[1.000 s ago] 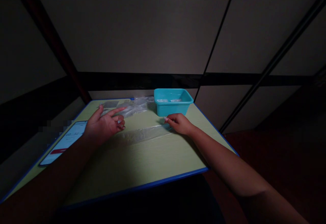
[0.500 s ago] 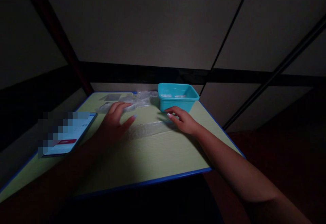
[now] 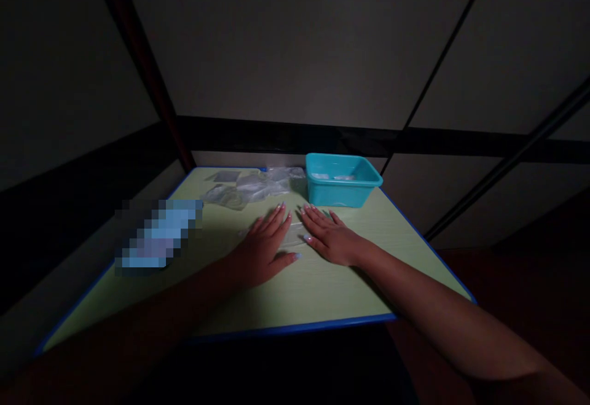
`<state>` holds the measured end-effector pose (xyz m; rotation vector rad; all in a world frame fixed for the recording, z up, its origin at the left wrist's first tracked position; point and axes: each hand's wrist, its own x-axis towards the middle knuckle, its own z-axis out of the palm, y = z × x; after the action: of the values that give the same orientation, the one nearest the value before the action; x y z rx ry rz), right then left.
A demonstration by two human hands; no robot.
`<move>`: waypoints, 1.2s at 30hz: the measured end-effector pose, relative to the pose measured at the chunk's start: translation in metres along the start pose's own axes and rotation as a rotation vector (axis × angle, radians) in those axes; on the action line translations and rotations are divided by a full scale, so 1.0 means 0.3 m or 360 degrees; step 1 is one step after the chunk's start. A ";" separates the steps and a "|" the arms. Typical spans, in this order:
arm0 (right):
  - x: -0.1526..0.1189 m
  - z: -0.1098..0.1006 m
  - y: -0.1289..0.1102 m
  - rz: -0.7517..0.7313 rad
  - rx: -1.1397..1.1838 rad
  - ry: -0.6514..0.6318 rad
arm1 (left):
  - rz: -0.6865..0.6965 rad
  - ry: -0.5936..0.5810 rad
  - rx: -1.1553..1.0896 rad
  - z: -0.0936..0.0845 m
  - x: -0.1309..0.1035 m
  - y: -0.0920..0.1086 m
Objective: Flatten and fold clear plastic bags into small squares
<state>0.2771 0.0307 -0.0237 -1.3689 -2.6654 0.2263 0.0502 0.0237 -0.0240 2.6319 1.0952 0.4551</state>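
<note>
1. Left hand: palm down, fingers stretched forward, thumb apart, over the left part of a clear plastic strip.
2. Right hand: palm down, fingers extended, at the strip's right part; the strip's middle shows between both hands.
3. Teal tub: just beyond the right fingers; crumpled plastic beyond the left.
4. Tabletop stretches from both wrists back to its blue edge.

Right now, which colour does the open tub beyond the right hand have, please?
The tub is plain turquoise, best seen in the current head view.
</note>
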 end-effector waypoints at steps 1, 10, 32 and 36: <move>0.002 0.000 0.002 0.0015 -0.0003 -0.0030 | -0.0036 -0.0024 0.0037 0.003 0.000 -0.003; -0.001 -0.017 0.001 0.0035 -0.0009 -0.0171 | -0.0234 -0.0259 0.0256 0.004 -0.010 0.004; -0.022 -0.046 0.014 0.0266 -0.0104 -0.0301 | -0.0320 -0.0212 0.0503 -0.019 -0.024 0.017; -0.019 -0.046 0.014 0.0256 -0.0110 -0.0306 | -0.0260 -0.0061 0.0589 -0.041 -0.029 -0.001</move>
<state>0.2864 0.0295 -0.0113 -1.6653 -2.7388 0.2994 0.0396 0.0191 -0.0146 2.8086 1.4919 0.1801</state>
